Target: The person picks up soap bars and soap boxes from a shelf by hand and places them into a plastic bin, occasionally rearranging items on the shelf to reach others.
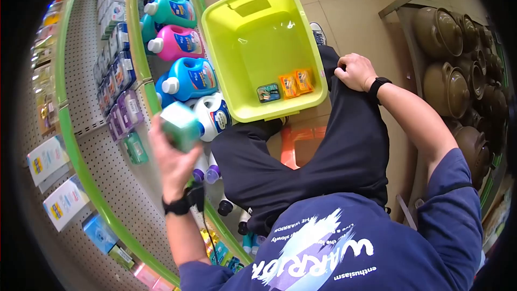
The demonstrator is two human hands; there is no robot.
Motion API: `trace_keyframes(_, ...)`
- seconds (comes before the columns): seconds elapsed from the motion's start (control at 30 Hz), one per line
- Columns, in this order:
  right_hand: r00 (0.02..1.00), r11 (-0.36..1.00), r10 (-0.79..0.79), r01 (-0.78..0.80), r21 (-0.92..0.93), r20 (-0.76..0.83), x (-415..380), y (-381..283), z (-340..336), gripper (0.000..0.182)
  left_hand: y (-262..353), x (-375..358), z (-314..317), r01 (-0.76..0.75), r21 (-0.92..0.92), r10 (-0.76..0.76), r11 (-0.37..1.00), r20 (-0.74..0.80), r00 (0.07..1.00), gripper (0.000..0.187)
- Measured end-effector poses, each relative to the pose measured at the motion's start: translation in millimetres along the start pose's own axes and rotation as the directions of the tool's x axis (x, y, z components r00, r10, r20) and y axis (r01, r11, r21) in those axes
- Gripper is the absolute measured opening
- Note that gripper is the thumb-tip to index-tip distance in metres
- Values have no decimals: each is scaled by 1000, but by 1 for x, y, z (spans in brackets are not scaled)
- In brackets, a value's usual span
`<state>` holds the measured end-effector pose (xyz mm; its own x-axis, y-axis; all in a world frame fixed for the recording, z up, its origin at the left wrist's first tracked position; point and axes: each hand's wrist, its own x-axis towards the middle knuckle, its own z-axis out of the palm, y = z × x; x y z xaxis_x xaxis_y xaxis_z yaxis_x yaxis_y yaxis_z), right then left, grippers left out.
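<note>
My left hand [172, 164] is closed round a green and white pack [181, 125], blurred by motion, held over the shelf edge near the detergent bottles. My right hand [356, 72] rests on my right knee, its fingers curled against the dark trousers; whether anything is in them is hidden. Beyond my knees stands a yellow-green plastic bin [264, 37]. At its near end lie two orange packs [296, 83] side by side and a small dark green pack [269, 93].
Blue [196, 78], pink [180, 42] and teal [175, 11] bottles line the lower left shelf. Purple packs [125, 113] and a green pack [135, 148] sit on the shelf above. Brown pots [449, 89] fill a rack at the right. An orange stool [289, 148] shows between my legs.
</note>
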<state>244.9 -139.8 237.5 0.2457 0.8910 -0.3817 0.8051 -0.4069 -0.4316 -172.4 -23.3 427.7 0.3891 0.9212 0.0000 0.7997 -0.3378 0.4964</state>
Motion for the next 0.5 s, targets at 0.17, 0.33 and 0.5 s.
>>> trace_keyframes(0.17,999,999,-35,36,32,-11,4,4,-3,31,-27,70,176,-362,52,315,931,388,866,83)
trace_keyframes(0.33,994,990,-54,65,124,-94,3,10,-5,25,-96,93,307,-434,177,233,883,638,734,79)
trace_keyframes(0.5,989,972,-108,128,199,-105,9,19,-6,22,-131,95,367,-399,316,-2,861,786,619,85)
